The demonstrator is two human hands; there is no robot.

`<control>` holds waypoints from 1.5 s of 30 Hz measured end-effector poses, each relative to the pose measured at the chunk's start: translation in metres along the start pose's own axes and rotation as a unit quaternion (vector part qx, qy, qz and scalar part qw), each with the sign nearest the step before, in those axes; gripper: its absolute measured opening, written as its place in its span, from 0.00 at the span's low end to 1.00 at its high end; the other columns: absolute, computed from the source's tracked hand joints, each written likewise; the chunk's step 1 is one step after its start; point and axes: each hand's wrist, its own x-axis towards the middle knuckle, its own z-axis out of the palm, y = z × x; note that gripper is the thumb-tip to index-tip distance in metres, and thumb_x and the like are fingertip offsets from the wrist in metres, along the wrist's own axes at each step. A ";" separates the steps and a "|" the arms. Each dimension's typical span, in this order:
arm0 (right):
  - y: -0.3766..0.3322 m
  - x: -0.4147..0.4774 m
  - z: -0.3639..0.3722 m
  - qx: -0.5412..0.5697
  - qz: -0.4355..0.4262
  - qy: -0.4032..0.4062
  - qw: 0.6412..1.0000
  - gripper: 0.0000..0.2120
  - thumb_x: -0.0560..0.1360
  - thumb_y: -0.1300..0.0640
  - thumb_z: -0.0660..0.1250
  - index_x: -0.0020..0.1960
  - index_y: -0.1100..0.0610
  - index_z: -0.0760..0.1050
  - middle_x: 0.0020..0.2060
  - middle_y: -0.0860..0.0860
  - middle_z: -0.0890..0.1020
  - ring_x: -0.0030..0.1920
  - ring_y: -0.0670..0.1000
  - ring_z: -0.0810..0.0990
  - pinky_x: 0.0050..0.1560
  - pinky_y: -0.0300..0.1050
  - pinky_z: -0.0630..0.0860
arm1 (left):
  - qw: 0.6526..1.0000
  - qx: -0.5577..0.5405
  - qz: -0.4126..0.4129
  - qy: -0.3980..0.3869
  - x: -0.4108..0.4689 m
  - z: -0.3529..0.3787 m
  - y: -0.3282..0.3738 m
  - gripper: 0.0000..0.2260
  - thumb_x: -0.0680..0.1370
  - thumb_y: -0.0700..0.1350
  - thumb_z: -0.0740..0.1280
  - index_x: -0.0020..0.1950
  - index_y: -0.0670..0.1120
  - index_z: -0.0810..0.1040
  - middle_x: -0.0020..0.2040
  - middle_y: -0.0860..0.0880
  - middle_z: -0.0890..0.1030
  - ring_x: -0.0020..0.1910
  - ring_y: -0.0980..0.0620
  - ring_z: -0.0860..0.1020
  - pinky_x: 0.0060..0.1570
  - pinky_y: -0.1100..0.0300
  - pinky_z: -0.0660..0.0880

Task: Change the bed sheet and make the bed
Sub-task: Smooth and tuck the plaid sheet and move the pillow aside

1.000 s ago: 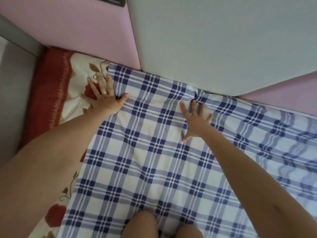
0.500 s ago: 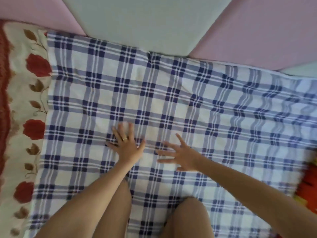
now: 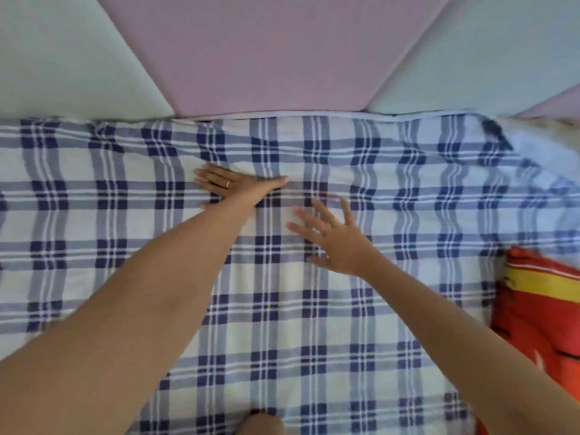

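Up against the padded wall [image 3: 266,58], the plaid sheet [image 3: 314,340] lies spread. Smoothing step, I judge: left hand [image 3: 238,186] and right hand [image 3: 339,243] press flat, fingers splayed, gripping nothing. Next: sweep the right-side ripples [image 3: 470,189] outward.

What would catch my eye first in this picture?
A blue checked bed sheet fills the middle, with the left hand and right hand spread open on it. A bright orange cloth lies at the right edge; pink and pale padded panels run along the top.
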 end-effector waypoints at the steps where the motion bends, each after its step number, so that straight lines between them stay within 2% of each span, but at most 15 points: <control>1: 0.007 -0.017 0.014 -0.019 -0.062 -0.041 0.997 0.37 0.71 0.37 0.58 0.77 0.45 0.52 0.77 0.49 0.56 0.76 0.59 0.51 0.66 0.76 0.49 | 1.000 0.003 -0.018 0.019 0.000 0.006 0.005 0.75 0.49 0.74 0.73 0.74 0.41 0.29 0.76 0.41 0.32 0.75 0.41 0.33 0.71 0.36 0.39; 3: 0.032 -0.041 0.026 -0.016 -0.039 -0.095 0.995 0.41 0.70 0.31 0.57 0.77 0.42 0.45 0.77 0.48 0.55 0.76 0.60 0.53 0.65 0.79 0.51 | 0.998 0.008 -0.036 0.055 0.005 0.012 0.005 0.74 0.49 0.74 0.73 0.74 0.41 0.29 0.76 0.42 0.32 0.75 0.42 0.33 0.71 0.36 0.40; 5: 0.065 -0.054 0.021 0.034 0.142 -0.094 0.985 0.44 0.69 0.24 0.49 0.76 0.41 0.36 0.77 0.46 0.54 0.75 0.61 0.56 0.61 0.82 0.53 | 0.996 0.027 -0.037 0.070 0.005 0.016 0.005 0.74 0.49 0.74 0.73 0.74 0.41 0.28 0.75 0.43 0.31 0.75 0.43 0.32 0.71 0.35 0.40; 7: 0.110 -0.052 0.010 0.083 0.336 -0.113 0.931 0.47 0.65 0.21 0.45 0.73 0.40 0.27 0.76 0.42 0.38 0.77 0.60 0.44 0.64 0.80 0.46 | 0.995 0.053 -0.043 0.074 0.006 0.018 0.010 0.75 0.49 0.74 0.73 0.74 0.41 0.28 0.75 0.43 0.30 0.74 0.43 0.32 0.71 0.36 0.39; 8: 0.126 -0.048 0.004 0.123 0.403 -0.150 0.894 0.50 0.64 0.21 0.49 0.72 0.40 0.25 0.74 0.41 0.32 0.76 0.60 0.37 0.65 0.77 0.43 | 0.995 0.057 -0.049 0.072 0.006 0.017 0.011 0.75 0.49 0.74 0.73 0.74 0.41 0.28 0.75 0.43 0.30 0.74 0.43 0.32 0.71 0.36 0.39; 10: 0.146 -0.036 -0.007 0.175 0.460 -0.195 0.848 0.57 0.64 0.23 0.60 0.74 0.45 0.27 0.74 0.41 0.31 0.75 0.62 0.36 0.68 0.74 0.47 | 0.994 0.057 -0.057 0.071 0.007 0.017 0.014 0.74 0.50 0.73 0.74 0.74 0.41 0.28 0.75 0.43 0.30 0.75 0.43 0.33 0.71 0.38 0.39; 14: 0.144 -0.005 -0.017 0.151 0.469 -0.237 0.837 0.62 0.64 0.32 0.71 0.77 0.56 0.34 0.78 0.51 0.40 0.75 0.66 0.48 0.72 0.61 0.56 | 0.994 0.062 -0.064 0.065 0.004 0.014 0.019 0.73 0.52 0.72 0.74 0.74 0.40 0.29 0.75 0.41 0.31 0.75 0.42 0.33 0.71 0.41 0.38; 19: 0.142 0.021 -0.033 0.127 0.459 -0.298 0.827 0.63 0.65 0.38 0.75 0.75 0.69 0.37 0.76 0.66 0.44 0.74 0.68 0.53 0.72 0.58 0.59 | 0.995 0.060 -0.060 0.044 0.001 0.007 0.020 0.74 0.51 0.73 0.74 0.74 0.39 0.29 0.75 0.40 0.31 0.75 0.41 0.33 0.71 0.40 0.38; 26: 0.144 0.023 -0.059 0.213 0.462 -0.325 0.797 0.63 0.65 0.31 0.70 0.76 0.69 0.39 0.75 0.66 0.44 0.75 0.66 0.52 0.72 0.59 0.59 | 0.994 0.080 -0.075 0.027 -0.004 0.000 0.028 0.74 0.51 0.75 0.72 0.74 0.38 0.30 0.75 0.40 0.32 0.75 0.41 0.34 0.72 0.42 0.37; 30: 0.128 0.010 -0.071 0.298 0.505 -0.165 0.793 0.40 0.76 0.39 0.63 0.76 0.63 0.52 0.72 0.61 0.62 0.71 0.60 0.63 0.67 0.55 0.65 | 0.992 0.098 -0.077 0.011 -0.009 -0.001 0.030 0.74 0.50 0.76 0.71 0.74 0.39 0.29 0.75 0.41 0.31 0.75 0.41 0.34 0.72 0.42 0.38; 33: 0.123 -0.002 -0.088 0.228 0.537 -0.009 0.812 0.22 0.79 0.50 0.61 0.70 0.59 0.65 0.64 0.58 0.72 0.65 0.59 0.69 0.65 0.53 0.64 | 0.992 0.102 -0.069 0.002 -0.016 -0.008 0.030 0.75 0.48 0.77 0.70 0.74 0.40 0.29 0.76 0.42 0.32 0.75 0.41 0.35 0.73 0.41 0.40; 37: 0.114 -0.023 -0.106 0.264 0.610 0.107 0.739 0.16 0.80 0.55 0.59 0.65 0.59 0.69 0.58 0.57 0.77 0.64 0.59 0.69 0.64 0.53 0.63 | 0.993 0.095 -0.065 -0.020 -0.023 -0.015 0.029 0.75 0.48 0.78 0.69 0.74 0.40 0.30 0.76 0.41 0.33 0.76 0.41 0.36 0.73 0.40 0.41; 40: 0.102 -0.029 -0.117 0.252 0.571 0.069 0.778 0.16 0.80 0.55 0.59 0.66 0.58 0.70 0.58 0.57 0.77 0.64 0.59 0.69 0.64 0.53 0.64 | 0.993 0.090 -0.067 -0.043 -0.040 -0.026 0.034 0.73 0.51 0.75 0.72 0.75 0.40 0.30 0.76 0.42 0.33 0.76 0.42 0.36 0.74 0.41 0.42; 42: 0.100 -0.027 -0.125 0.236 0.528 0.036 0.815 0.15 0.80 0.56 0.58 0.65 0.58 0.70 0.53 0.57 0.80 0.59 0.59 0.72 0.62 0.52 0.65 | 0.990 0.101 -0.074 -0.070 -0.012 -0.022 0.028 0.69 0.53 0.72 0.75 0.77 0.46 0.34 0.77 0.41 0.38 0.76 0.41 0.40 0.74 0.41 0.50; 45: 0.117 -0.016 -0.128 0.180 0.463 -0.001 0.868 0.16 0.81 0.56 0.57 0.68 0.57 0.69 0.51 0.57 0.81 0.57 0.58 0.74 0.61 0.52 0.65 | 0.988 0.100 -0.061 -0.099 0.084 0.013 0.007 0.66 0.36 0.78 0.70 0.73 0.62 0.56 0.77 0.40 0.54 0.75 0.36 0.54 0.67 0.35 0.62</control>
